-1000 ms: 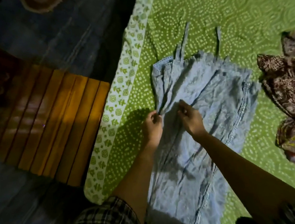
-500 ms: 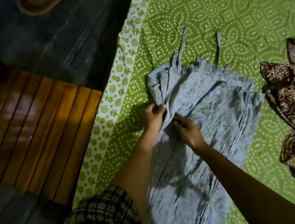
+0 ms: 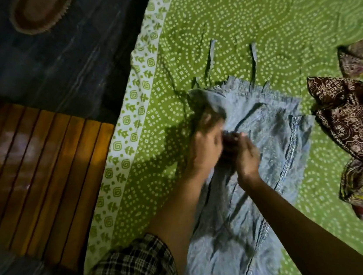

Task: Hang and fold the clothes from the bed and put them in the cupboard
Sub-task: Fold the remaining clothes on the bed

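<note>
Plenty of open green dotted bedsheet (image 3: 252, 14) beyond the pale blue printed fabric garment (image 3: 266, 131), just its two thin straps out there. Left of the garment there's a free strip of sheet up to the bed edge, then an orange-brown slatted wooden board (image 3: 31, 167). Right of the garment is tighter: a crumpled maroon paisley cloth (image 3: 352, 121) sits just beside it, only a narrow green gap. The left hand (image 3: 205, 150) and right hand (image 3: 247, 159) crowd the garment's upper left.

The 2 forearms extend forward and converge. The left hand (image 3: 205, 150), motion-blurred, grips a raised fold of the blue garment (image 3: 266, 127). The right hand (image 3: 246, 159), just beside, pinches the same cloth.
</note>
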A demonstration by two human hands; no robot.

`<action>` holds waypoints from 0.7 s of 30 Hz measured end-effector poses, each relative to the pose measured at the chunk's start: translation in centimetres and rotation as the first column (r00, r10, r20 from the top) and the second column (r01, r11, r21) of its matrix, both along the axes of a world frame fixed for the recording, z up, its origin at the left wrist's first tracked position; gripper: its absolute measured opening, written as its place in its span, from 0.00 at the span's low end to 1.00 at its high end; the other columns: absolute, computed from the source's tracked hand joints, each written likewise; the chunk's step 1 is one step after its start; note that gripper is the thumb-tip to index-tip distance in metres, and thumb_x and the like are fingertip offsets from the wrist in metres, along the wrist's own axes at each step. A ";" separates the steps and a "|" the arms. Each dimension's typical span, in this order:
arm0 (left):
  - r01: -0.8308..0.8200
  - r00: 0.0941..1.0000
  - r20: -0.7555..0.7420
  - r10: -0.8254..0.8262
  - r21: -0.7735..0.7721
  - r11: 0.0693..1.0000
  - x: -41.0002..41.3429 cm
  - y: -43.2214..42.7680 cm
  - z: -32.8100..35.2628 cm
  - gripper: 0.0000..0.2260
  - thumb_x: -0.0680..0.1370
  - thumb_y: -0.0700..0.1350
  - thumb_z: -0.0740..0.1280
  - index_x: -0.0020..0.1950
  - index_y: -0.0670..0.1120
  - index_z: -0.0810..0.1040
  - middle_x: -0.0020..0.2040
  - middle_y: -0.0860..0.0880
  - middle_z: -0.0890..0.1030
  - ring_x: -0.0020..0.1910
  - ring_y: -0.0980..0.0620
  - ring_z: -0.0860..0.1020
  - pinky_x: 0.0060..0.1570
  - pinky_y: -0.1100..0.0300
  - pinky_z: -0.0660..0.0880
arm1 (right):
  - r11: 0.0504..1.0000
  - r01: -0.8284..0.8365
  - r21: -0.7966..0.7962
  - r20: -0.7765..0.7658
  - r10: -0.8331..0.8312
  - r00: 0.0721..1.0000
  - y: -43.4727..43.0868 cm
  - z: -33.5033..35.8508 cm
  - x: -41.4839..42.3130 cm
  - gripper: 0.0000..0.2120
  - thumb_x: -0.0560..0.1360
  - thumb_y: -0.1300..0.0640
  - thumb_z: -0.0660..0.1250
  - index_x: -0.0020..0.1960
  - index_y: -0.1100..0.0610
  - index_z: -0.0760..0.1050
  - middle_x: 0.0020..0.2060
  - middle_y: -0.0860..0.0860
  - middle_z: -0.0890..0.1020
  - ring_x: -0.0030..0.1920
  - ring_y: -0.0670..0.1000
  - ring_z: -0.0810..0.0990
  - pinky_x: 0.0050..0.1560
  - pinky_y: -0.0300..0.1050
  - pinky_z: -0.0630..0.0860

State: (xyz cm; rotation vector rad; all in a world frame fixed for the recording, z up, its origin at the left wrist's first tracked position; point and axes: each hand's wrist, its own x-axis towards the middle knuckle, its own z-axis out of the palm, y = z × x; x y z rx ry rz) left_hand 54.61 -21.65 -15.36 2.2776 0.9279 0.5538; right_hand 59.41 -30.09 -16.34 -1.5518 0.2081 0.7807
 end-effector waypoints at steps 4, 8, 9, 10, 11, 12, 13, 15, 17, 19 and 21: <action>0.427 0.820 -0.378 -0.429 -0.094 0.899 -0.9 -2.3 -2.1 0.18 0.78 0.46 0.60 0.67 0.44 0.73 0.74 0.46 0.65 0.75 0.46 0.58 0.73 0.50 0.47 | 0.955 0.253 -0.158 0.377 -0.178 0.909 -1.4 -0.5 1.5 0.12 0.80 0.54 0.57 0.52 0.62 0.75 0.46 0.56 0.78 0.48 0.55 0.77 0.51 0.49 0.74; 0.355 0.835 -0.403 -0.375 -0.127 0.926 -1.7 -3.1 -2.4 0.21 0.80 0.47 0.59 0.72 0.42 0.66 0.75 0.46 0.60 0.76 0.47 0.53 0.74 0.51 0.45 | 0.956 0.149 -0.252 0.473 -0.013 0.881 -2.4 -1.0 2.1 0.14 0.81 0.57 0.58 0.54 0.67 0.76 0.46 0.60 0.79 0.47 0.53 0.76 0.48 0.41 0.73; 0.351 0.837 -0.404 -0.369 -0.121 0.929 -1.7 -3.1 -2.4 0.22 0.80 0.47 0.59 0.73 0.42 0.64 0.75 0.46 0.60 0.76 0.47 0.53 0.74 0.51 0.45 | 0.957 0.100 -0.272 0.442 0.032 0.896 -2.6 -1.3 2.1 0.14 0.81 0.56 0.58 0.52 0.65 0.76 0.45 0.59 0.80 0.48 0.54 0.77 0.49 0.45 0.73; 0.353 0.834 -0.407 -0.372 -0.124 0.927 -1.7 -3.3 -2.4 0.23 0.80 0.47 0.58 0.74 0.42 0.63 0.76 0.46 0.60 0.76 0.47 0.53 0.74 0.52 0.45 | 0.961 0.052 -0.273 0.379 0.057 0.923 -2.8 -1.5 2.0 0.13 0.81 0.54 0.58 0.51 0.62 0.77 0.44 0.57 0.80 0.48 0.55 0.78 0.49 0.46 0.73; 0.360 0.832 -0.405 -0.380 -0.128 0.924 -1.8 -3.5 -2.5 0.23 0.80 0.46 0.58 0.74 0.42 0.62 0.76 0.46 0.59 0.76 0.47 0.53 0.74 0.52 0.45 | 0.967 0.027 -0.253 0.304 0.053 0.951 -2.9 -1.6 1.9 0.12 0.81 0.54 0.58 0.51 0.59 0.77 0.43 0.54 0.80 0.48 0.54 0.78 0.50 0.45 0.73; 0.358 0.830 -0.406 -0.382 -0.136 0.924 -1.9 -3.8 -2.5 0.23 0.80 0.46 0.58 0.75 0.43 0.60 0.76 0.46 0.58 0.76 0.47 0.53 0.74 0.52 0.44 | 0.975 0.021 -0.221 0.237 0.033 0.971 -3.1 -1.7 1.8 0.11 0.81 0.54 0.58 0.50 0.56 0.77 0.43 0.51 0.79 0.49 0.53 0.78 0.52 0.44 0.73; 0.357 0.822 -0.418 -0.387 -0.151 0.922 -2.2 -4.2 -2.6 0.24 0.80 0.47 0.57 0.75 0.43 0.58 0.77 0.46 0.56 0.76 0.47 0.52 0.73 0.52 0.42 | 0.982 0.035 -0.187 0.186 0.000 0.983 -3.3 -1.9 1.6 0.09 0.81 0.54 0.58 0.51 0.54 0.77 0.43 0.49 0.79 0.51 0.53 0.78 0.54 0.44 0.73; 0.378 0.782 -0.464 -0.417 -0.179 0.908 -2.7 -5.0 -2.8 0.26 0.81 0.48 0.56 0.77 0.43 0.52 0.78 0.45 0.49 0.76 0.47 0.47 0.72 0.53 0.38 | 0.990 0.056 -0.133 0.135 -0.038 0.990 -3.7 -2.2 1.3 0.09 0.81 0.54 0.58 0.51 0.51 0.77 0.45 0.47 0.80 0.54 0.52 0.78 0.57 0.44 0.73; 0.414 0.738 -0.500 -0.454 -0.195 0.889 -3.5 -6.0 -2.8 0.28 0.81 0.49 0.56 0.77 0.42 0.48 0.78 0.45 0.44 0.76 0.47 0.44 0.71 0.54 0.36 | 0.992 0.080 -0.098 0.112 -0.069 0.991 -4.5 -2.3 0.7 0.09 0.80 0.53 0.59 0.51 0.51 0.78 0.47 0.47 0.81 0.55 0.52 0.78 0.59 0.46 0.73; 0.418 0.724 -0.501 -0.473 -0.228 0.880 -4.4 -6.9 -2.5 0.28 0.81 0.50 0.55 0.77 0.43 0.46 0.78 0.46 0.43 0.76 0.47 0.42 0.72 0.54 0.36 | 0.990 0.101 -0.096 0.112 -0.090 0.990 -5.5 -2.1 -0.2 0.10 0.80 0.53 0.60 0.51 0.52 0.80 0.50 0.52 0.82 0.56 0.54 0.79 0.60 0.50 0.74; 0.399 0.717 -0.501 -0.485 -0.276 0.874 -5.4 -8.0 -2.2 0.27 0.82 0.49 0.54 0.77 0.44 0.46 0.78 0.46 0.43 0.76 0.48 0.42 0.72 0.54 0.37 | 0.988 0.135 -0.076 0.117 -0.126 0.985 -6.7 -1.6 -1.3 0.10 0.80 0.56 0.59 0.47 0.51 0.80 0.49 0.55 0.82 0.55 0.56 0.79 0.59 0.54 0.74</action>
